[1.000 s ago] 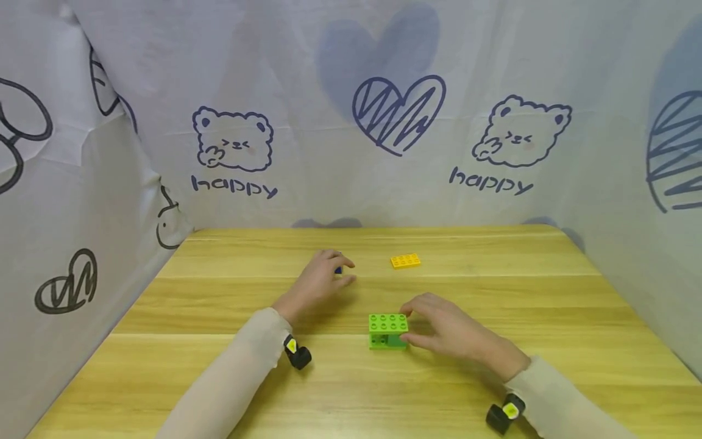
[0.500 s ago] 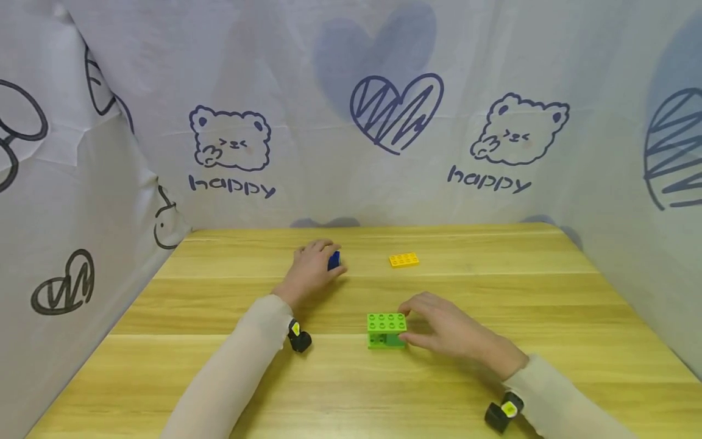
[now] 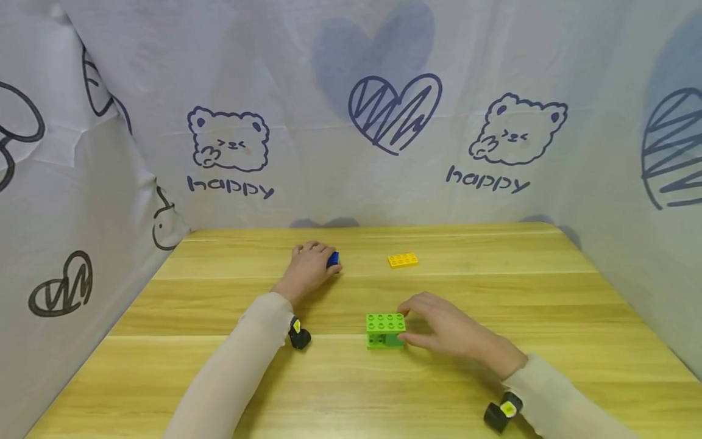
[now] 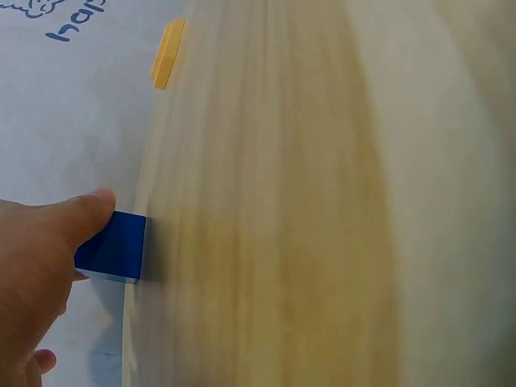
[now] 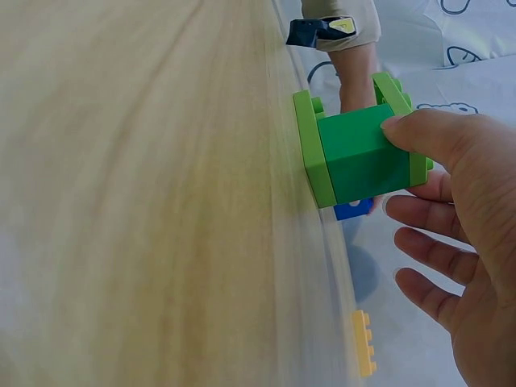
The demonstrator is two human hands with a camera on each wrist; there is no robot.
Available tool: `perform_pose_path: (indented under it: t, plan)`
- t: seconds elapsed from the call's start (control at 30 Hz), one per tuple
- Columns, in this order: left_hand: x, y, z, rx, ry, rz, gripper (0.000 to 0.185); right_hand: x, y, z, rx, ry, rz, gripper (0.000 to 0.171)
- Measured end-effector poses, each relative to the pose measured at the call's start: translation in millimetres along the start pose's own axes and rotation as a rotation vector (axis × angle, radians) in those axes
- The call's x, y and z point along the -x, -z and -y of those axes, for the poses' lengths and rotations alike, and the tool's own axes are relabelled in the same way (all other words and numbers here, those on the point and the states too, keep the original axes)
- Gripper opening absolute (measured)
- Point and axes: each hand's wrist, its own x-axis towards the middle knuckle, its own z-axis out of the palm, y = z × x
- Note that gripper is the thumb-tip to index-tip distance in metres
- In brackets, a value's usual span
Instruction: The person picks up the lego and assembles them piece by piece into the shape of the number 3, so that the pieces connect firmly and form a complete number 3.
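Our right-hand grip (image 3: 446,329) pinches the green block stack (image 3: 386,330) just below mid-frame on the tabletop (image 3: 493,286), thumb on its side, the other fingers loose. Higher and left of centre, our left-hand grip (image 3: 308,265) closes on the blue brick (image 3: 333,260), which looks as if it rests on the wood. Farthest up, right of centre, the yellow plate (image 3: 403,260) lies untouched. We judge the build part done: the green pieces are joined, blue and yellow remain loose. We count one green stack, one blue brick, one yellow plate.
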Motion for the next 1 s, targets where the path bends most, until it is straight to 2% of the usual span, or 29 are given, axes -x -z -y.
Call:
perform_pose_path:
  t: [0.2,0.4,0.6,0.87,1.0]
  plan:
    - [-0.9,-0.3,0.9,-0.034,-0.016,-0.011,0.05,-1,0,-1,0.0,0.007,-0.008,0.046]
    - [0.6,-1.0,-1.0,-0.015,-0.021,-0.014,0.048,0,0,-1,-0.005,0.006,-0.006,0.047]
    - [3.7,3.2,-6.6,-0.011,-0.029,-0.055,0.049,0,-1,0,0.001,0.004,-0.006,0.047]
    - [9.1,16.7,-21.0,0.0,-0.095,-0.096,0.048,0,-1,1,0.003,0.012,-0.013,0.046]
    - [10.6,22.5,-28.4,-0.03,-0.147,-0.127,0.049,0,-2,0,0.004,0.014,-0.016,0.047]
